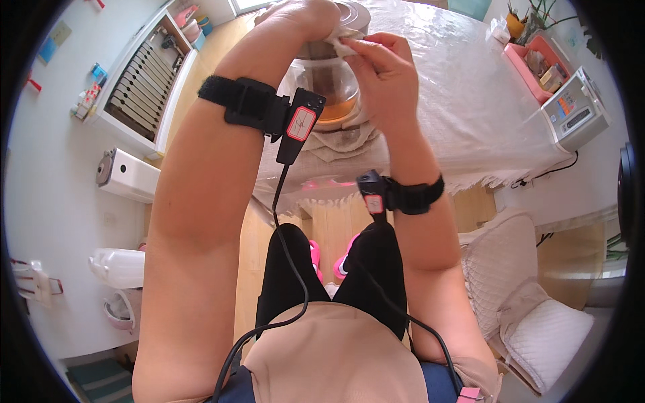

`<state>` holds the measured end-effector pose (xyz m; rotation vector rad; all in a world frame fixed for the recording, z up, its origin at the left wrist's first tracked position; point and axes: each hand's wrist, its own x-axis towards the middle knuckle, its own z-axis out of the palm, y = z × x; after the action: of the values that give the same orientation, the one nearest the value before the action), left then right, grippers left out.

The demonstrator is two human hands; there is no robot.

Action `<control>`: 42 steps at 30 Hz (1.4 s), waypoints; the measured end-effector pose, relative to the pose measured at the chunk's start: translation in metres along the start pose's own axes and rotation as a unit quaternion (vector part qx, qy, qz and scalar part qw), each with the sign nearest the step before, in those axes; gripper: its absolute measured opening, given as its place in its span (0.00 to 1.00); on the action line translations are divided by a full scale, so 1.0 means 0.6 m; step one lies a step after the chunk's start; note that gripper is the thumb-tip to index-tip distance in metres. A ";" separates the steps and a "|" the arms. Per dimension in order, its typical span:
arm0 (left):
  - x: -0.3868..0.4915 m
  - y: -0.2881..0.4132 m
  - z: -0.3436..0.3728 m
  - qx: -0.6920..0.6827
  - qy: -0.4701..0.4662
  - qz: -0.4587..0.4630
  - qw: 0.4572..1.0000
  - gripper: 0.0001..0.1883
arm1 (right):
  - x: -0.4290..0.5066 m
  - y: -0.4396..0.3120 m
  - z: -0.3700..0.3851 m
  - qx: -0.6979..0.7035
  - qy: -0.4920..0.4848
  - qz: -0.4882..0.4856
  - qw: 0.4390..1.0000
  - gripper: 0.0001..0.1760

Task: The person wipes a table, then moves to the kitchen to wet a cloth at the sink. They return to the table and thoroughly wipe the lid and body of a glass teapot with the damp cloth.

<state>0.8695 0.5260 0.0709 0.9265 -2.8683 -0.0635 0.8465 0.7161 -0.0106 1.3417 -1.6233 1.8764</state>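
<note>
A clear glass vessel [347, 83] with an amber-coloured bottom stands on a folded beige towel [347, 143] near the table's front edge. Its upper part has a round grey top piece [355, 15]. My right hand [390, 65] pinches a crumpled off-white cloth [345, 46] between thumb and fingers, against the vessel's upper side. Over the far side of the grey piece bends my left hand [302, 17]. Its fingers are hidden behind the wrist, so what they hold cannot be seen. Each forearm wears a black strap with a small cabled device.
A plastic-covered table [453, 116] extends ahead. On its right are a pink bin [519, 58] with small items and a silver-white appliance [577, 108]. A quilted chair cushion [499, 262] sits at lower right, a white cylindrical device [131, 174] at left.
</note>
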 end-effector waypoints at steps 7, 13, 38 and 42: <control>-0.053 0.043 -0.022 -0.003 0.044 -0.087 0.995 0.24 | -0.074 -0.005 -0.016 -0.107 0.034 -0.105 0.988 0.17; -0.078 0.058 -0.045 0.007 -0.004 -0.085 0.996 0.27 | -0.041 -0.015 -0.005 -0.198 0.027 -0.161 0.967 0.15; -0.082 0.050 -0.040 -0.024 0.044 -0.092 0.994 0.25 | -0.043 -0.021 -0.003 -0.244 0.000 -0.213 0.946 0.13; -0.085 0.054 -0.042 -0.014 0.044 -0.092 0.995 0.26 | -0.109 0.014 -0.008 -0.221 0.036 -0.180 0.958 0.16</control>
<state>0.8951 0.5822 0.0931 1.1546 -2.6891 -0.0796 0.8711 0.7392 -0.0672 1.2503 -1.5192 1.2470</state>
